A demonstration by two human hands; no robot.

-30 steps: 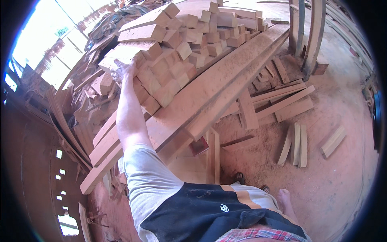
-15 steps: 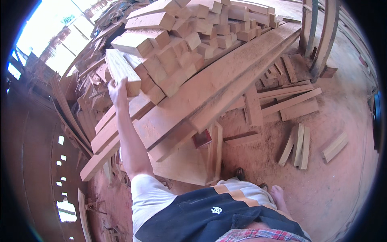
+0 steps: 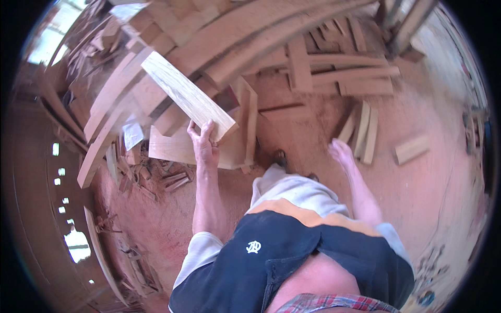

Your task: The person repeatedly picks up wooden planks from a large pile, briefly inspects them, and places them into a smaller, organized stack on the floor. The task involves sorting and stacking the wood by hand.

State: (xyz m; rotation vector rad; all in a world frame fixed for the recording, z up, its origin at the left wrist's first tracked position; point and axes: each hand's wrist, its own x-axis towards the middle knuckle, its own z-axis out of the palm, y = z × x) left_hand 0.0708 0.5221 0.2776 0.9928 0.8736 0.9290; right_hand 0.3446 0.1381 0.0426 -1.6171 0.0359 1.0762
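Note:
My left hand [image 3: 204,138] grips the near end of a squared wooden block [image 3: 188,94], thumb and fingers pressed on its sides. The block is pale and coarse-grained along its long face. It slants up and to the left, in front of the timber beams. My right hand [image 3: 342,152] is raised at the right, slightly blurred. Its fingers look loosely apart and nothing shows in them. In the picture it appears close to several narrow wooden pieces [image 3: 361,130] lying on the floor.
Long thick beams [image 3: 229,36] and stacked blocks [image 3: 156,39] fill the upper left. A wooden box-like panel [image 3: 175,148] stands below them. Boards [image 3: 347,73] lie on the dusty floor beyond, a short block [image 3: 412,149] at the right. Posts [image 3: 412,23] rise at the upper right.
My left hand has brought the block off the stack, nearer to my body and to the right. My right hand has come up into clear sight. The view has tilted downward.

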